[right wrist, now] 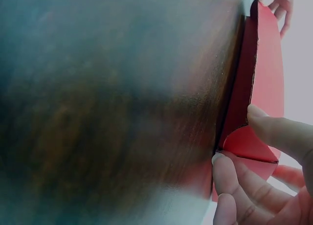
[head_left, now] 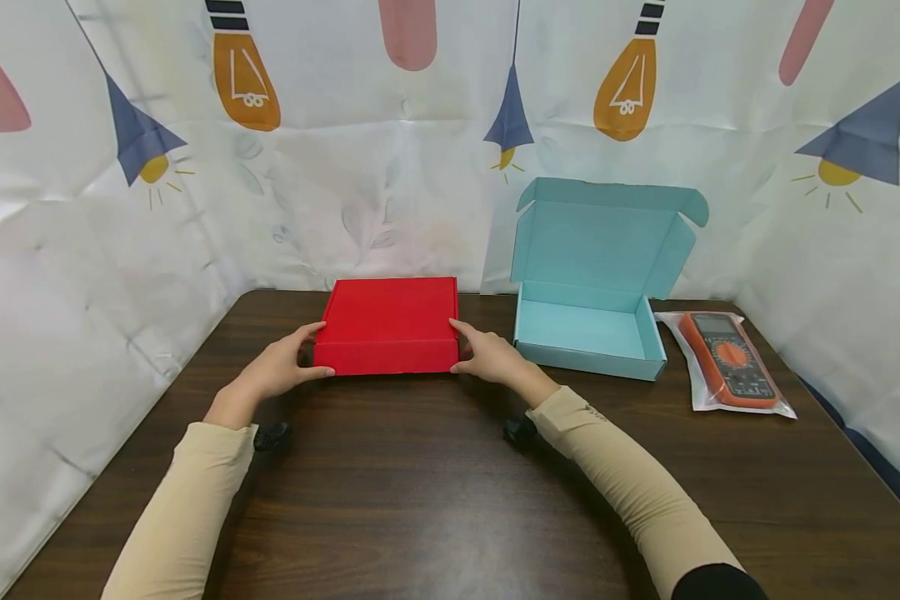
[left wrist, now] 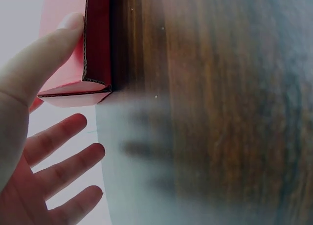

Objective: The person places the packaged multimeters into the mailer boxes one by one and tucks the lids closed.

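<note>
A red cardboard box with its lid down lies toward the far side of the brown table, a hand at each end of it. My left hand holds the left end with thumb and index finger; in the left wrist view its other fingers spread out beside the box. At the right end my right hand grips the near corner. The right wrist view shows that thumb on the lid's edge and bent fingers at the corner below. The box's far side is hidden.
Right of the red box stands a light-blue cardboard box, lid raised. Beyond it lies an orange and black multimeter in a clear plastic bag. A white patterned curtain hangs behind the table.
</note>
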Motion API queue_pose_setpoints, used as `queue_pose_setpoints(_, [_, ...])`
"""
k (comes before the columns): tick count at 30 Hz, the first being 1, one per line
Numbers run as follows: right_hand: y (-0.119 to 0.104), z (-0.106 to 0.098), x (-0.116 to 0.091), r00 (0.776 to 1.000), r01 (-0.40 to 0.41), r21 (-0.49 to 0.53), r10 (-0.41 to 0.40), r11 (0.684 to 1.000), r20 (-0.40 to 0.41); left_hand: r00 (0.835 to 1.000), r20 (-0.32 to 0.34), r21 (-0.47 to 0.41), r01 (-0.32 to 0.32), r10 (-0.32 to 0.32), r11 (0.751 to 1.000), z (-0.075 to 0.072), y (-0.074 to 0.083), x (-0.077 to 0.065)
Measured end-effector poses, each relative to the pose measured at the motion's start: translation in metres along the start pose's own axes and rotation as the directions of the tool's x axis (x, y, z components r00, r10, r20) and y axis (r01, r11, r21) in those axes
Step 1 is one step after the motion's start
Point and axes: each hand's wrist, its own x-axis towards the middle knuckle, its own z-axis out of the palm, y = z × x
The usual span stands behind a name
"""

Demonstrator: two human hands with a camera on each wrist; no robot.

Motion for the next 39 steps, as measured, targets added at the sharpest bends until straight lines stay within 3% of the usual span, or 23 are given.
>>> queue_pose_setpoints(12, [-0.003, 0.003, 0.002, 1.0, -0.024, -0.092, 0.023, 0.995, -0.011, 1.0, -0.018, 0.062, -0.005, 0.007, 0.998, 0.002, -0.001, 0.002])
queue_pose_setpoints(19, [-0.005, 0.004, 0.0, 0.999, -0.033, -0.147, 0.028, 0.989, -0.037, 0.998, -0.035, 0.13, -0.055, 0.06, 0.99, 0.001, -0.002, 0.005])
queue_pose_setpoints(24, [-0.007, 0.005, -0.001, 0.998, -0.006, -0.166, -0.004, 0.986, -0.061, 0.996, -0.019, 0.173, -0.088, 0.092, 0.981, 0.002, 0.001, 0.009])
queue_pose_setpoints(27, [-0.008, 0.005, 0.001, 0.998, -0.003, -0.167, -0.008, 0.986, -0.061, 0.997, -0.002, 0.183, -0.077, 0.079, 0.98, 0.004, 0.003, 0.013])
queue_pose_setpoints(33, [-0.007, 0.004, 0.009, 0.999, -0.033, -0.135, 0.034, 0.99, 0.004, 0.999, 0.042, 0.138, -0.016, 0.01, 0.99, 0.004, -0.004, 0.022])
queue_pose_setpoints(39, [-0.007, 0.003, 0.02, 0.997, -0.024, -0.109, 0.032, 0.994, 0.069, 0.996, 0.092, 0.017, -0.016, 0.015, 1.0, 0.004, -0.009, 0.029])
